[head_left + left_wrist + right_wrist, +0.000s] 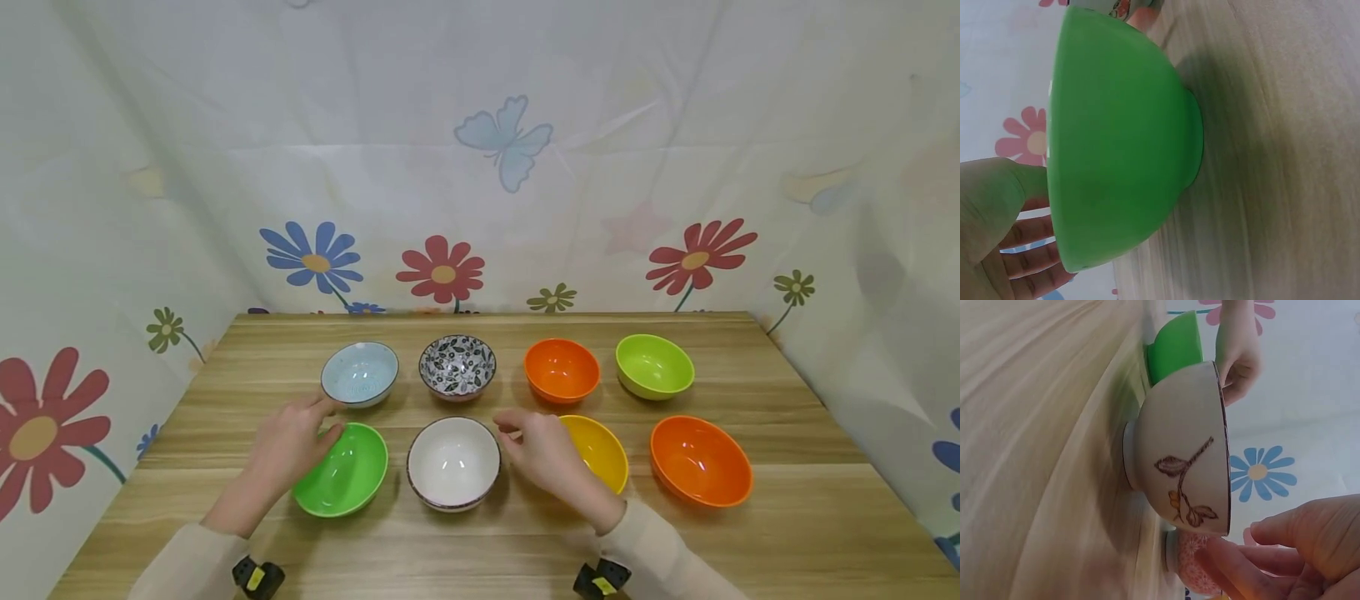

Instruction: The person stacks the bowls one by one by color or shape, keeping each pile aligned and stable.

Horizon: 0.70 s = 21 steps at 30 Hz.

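In the head view my left hand (281, 446) hovers at the upper left rim of the green bowl (352, 471), its fingertips close to the light blue bowl (362, 375). The left wrist view shows the hand (997, 231) beyond the rim of the green bowl (1116, 137), fingers loosely bent; contact cannot be told. My right hand (551, 458) is between the white bowl (454, 462) and the yellow bowl (603, 454), partly covering the yellow one. In the right wrist view its thumb and fingers (1279, 531) are apart beside the rim of the white bowl (1179, 437), holding nothing.
Along the back of the wooden table (480, 558) stand a black-and-white patterned bowl (457, 367), an orange bowl (562, 371) and a lime bowl (654, 367). Another orange bowl (700, 461) is at the front right. A flowered cloth (375, 167) hangs behind.
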Available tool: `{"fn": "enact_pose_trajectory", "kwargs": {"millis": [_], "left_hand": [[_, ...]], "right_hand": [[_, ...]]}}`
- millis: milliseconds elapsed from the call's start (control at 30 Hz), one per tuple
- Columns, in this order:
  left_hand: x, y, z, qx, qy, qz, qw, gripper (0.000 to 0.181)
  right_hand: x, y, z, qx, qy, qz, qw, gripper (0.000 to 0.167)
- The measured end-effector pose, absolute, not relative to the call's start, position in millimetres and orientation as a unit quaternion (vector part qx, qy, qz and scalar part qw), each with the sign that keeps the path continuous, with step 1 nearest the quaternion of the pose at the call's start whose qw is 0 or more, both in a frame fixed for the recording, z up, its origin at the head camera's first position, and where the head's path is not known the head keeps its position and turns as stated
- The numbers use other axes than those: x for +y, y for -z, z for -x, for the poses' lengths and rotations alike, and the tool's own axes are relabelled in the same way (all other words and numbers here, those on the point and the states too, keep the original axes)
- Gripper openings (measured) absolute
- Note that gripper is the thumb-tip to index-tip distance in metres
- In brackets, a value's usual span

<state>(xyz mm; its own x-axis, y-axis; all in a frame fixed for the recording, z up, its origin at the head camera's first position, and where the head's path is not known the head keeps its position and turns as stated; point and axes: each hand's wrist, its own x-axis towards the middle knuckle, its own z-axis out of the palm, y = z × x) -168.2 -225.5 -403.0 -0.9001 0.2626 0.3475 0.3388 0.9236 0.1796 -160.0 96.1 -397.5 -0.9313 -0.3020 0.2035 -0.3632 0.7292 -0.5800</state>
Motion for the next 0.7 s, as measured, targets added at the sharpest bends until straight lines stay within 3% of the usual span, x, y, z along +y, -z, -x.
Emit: {"fn": "enact_pose_trajectory", "kwargs": {"millis": [333, 700], "left_hand": [[-227.0, 408.1, 167.6, -0.972, 0.104, 0.147, 0.148, 0.025], [-228.8, 408.1, 167.0, -0.974, 0.115, 0.143, 0.134, 0.022]], "right_hand": [[89.0, 402.6, 156.1, -0.929, -0.321, -0.182, 0.02, 0.023], [87.4, 406.3, 155.8, -0.931, -0.315, -0.181, 0.032, 0.023]]}}
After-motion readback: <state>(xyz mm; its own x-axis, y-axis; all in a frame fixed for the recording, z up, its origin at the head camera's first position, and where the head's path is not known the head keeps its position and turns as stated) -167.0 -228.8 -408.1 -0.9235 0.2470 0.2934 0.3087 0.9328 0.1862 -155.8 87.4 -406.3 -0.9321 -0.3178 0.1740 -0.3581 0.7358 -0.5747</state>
